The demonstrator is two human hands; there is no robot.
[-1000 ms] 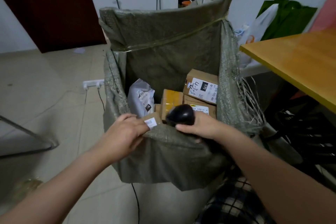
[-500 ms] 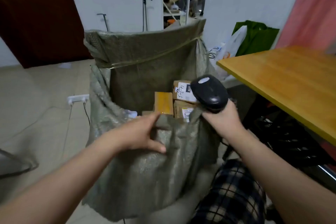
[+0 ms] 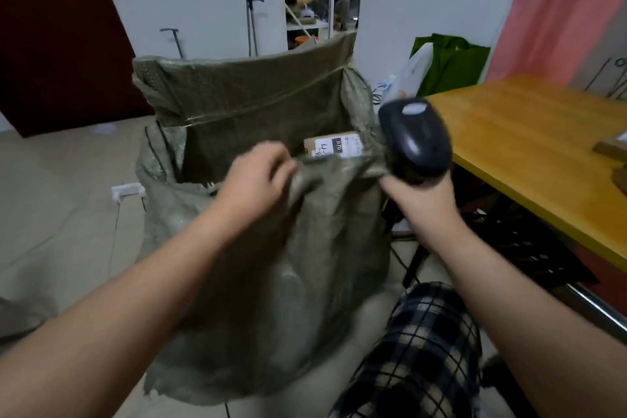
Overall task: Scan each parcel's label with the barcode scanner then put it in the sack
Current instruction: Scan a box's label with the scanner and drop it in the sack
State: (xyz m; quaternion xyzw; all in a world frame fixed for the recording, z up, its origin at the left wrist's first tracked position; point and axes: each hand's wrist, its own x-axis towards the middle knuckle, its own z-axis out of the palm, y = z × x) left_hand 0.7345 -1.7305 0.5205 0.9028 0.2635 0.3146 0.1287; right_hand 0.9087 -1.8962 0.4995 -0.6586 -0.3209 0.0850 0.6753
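A leg in black-and-white plaid cloth (image 3: 417,349) is seen nearest, at the lower right. Just beyond it, the near rim of the sack (image 3: 271,282) is gripped by the left hand (image 3: 254,180), whose fingers are curled over a bunch of the fabric. The sack is made of coarse, woven olive-green plastic with a frayed lower edge, and its mouth is held open.

The barcode scanner (image 3: 415,141) is held in the right hand (image 3: 424,200), with the fingers wrapped round its handle. The sack's rim runs right up to this hand; whether it is pinched there too cannot be told. The scanner is of smooth black plastic with a rounded, oblong head and a pale oval mark on top. It is held upright, and the head's long axis is tilted up and to the left, over the sack's right corner.

Inside the sack, between the two hands and just past the rim, a cardboard parcel (image 3: 336,146) is seen. Its white label is turned upward and its long axis runs left to right.

To the right, a wooden desk (image 3: 526,146) with a yellow edge is placed near the sack. Farther off, a white power strip (image 3: 127,190) lies on the tiled floor, and a dark red door (image 3: 61,44) is set in the wall.
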